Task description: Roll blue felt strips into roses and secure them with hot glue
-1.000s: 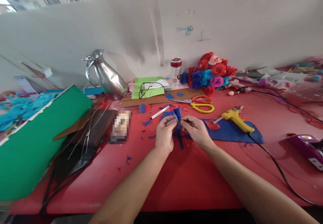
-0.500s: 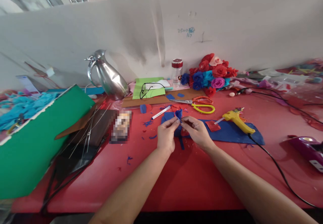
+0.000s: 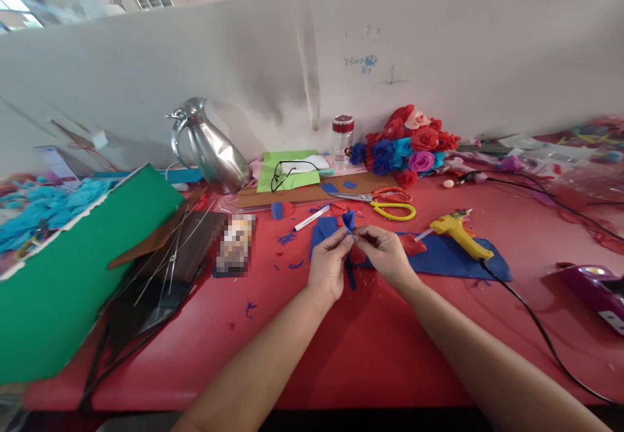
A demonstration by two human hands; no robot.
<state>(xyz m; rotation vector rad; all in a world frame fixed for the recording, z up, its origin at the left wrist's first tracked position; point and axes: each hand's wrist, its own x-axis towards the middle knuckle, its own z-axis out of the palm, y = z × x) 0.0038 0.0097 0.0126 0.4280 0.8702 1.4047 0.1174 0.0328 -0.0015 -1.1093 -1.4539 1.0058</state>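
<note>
Between the fingertips of both hands is a small rolled blue paper flower (image 3: 348,220), its flared top pointing up. My left hand (image 3: 330,260) pinches its base from the left, and my right hand (image 3: 383,250) pinches it from the right, fingers closed. The two hands meet just above a long blue sheet (image 3: 439,263) lying on the red table. A red paper piece (image 3: 413,244) lies on that sheet, right of my right hand. A yellow glue gun (image 3: 458,234) rests farther right on the sheet, its nozzle end pointing up and away.
Scissors (image 3: 390,204) and a white marker (image 3: 312,218) lie beyond my hands. Finished paper flowers (image 3: 409,139), a glass jar (image 3: 342,143) and a steel jug (image 3: 209,146) stand along the wall. A green board (image 3: 88,276) leans at left; a purple tape dispenser (image 3: 597,292) sits at right.
Both hands have shifted slightly right with the blue flower still pinched between them. A person has come into view beyond the wall at upper left.
</note>
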